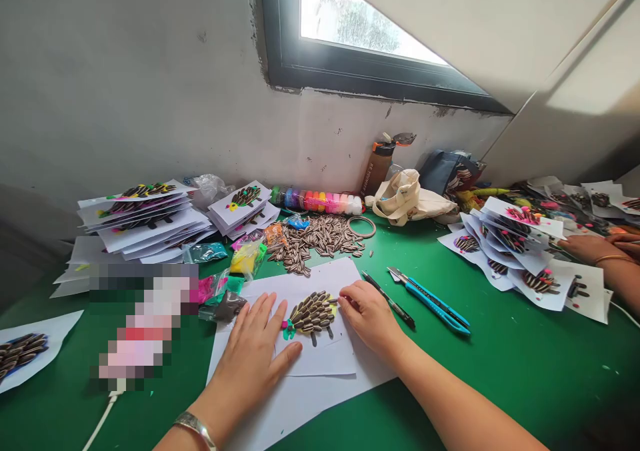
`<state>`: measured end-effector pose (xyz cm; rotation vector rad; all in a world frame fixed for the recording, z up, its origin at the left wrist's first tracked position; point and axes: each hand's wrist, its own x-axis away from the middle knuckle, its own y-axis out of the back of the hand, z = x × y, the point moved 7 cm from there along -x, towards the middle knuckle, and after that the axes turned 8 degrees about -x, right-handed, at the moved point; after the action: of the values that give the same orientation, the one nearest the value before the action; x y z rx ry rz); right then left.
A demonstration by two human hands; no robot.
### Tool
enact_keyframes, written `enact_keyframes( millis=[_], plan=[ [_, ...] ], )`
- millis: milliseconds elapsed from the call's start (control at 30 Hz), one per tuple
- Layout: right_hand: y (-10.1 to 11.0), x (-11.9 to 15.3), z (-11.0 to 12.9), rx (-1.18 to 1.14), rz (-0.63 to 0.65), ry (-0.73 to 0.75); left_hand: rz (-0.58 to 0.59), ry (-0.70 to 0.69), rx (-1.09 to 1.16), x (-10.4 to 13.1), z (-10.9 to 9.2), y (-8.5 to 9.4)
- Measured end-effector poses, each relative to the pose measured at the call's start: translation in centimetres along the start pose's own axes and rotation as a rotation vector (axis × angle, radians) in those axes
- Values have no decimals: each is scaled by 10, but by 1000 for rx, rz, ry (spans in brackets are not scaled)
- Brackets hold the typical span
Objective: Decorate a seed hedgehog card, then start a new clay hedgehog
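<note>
Although most of the small, hedgehog-like figure of overlapping, dark striped sunflower seeds [309, 312] looks filled in, some pale yellow backing [334, 310] shows at its right edge, so I judge that a little covering there is left. Pink and green bits [289, 331] already sit at its left end, and two dark leg shapes [314, 338] stand below the body. The figure lies on a small white paper card [330, 363], which rests on a larger white sheet [280, 408].

The left hand [253, 348] is spread flat over the card's left side, thumb apart from the fingers. The right hand [369, 316] has its fingertips drawn together at the figure's right edge; whether a seed is between them I cannot tell.

Just beyond the sheet lie a heap of loose striped seeds [320, 238] and a small plastic packet of yellow material [245, 259]. To the right are a slim black pen [393, 303] and a turquoise-handled cutter [435, 306]. Farther out, stacks of decorated white cards [150, 238] look completed, and a co-worker's hand [583, 248] is near the cards at far right.
</note>
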<state>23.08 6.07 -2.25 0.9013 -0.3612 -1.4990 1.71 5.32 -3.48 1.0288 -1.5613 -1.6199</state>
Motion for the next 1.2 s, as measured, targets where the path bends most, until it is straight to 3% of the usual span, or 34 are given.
enact_keyframes(
  millis=[167, 733, 1200],
  plan=[
    [-3, 0, 3, 102, 31, 30, -28, 1, 19, 0, 1, -1],
    [-20, -4, 11, 253, 62, 157, 67, 9, -28, -2, -2, 0],
    [-9, -1, 10, 70, 36, 116, 54, 9, -44, -2, -2, 0]
  ],
)
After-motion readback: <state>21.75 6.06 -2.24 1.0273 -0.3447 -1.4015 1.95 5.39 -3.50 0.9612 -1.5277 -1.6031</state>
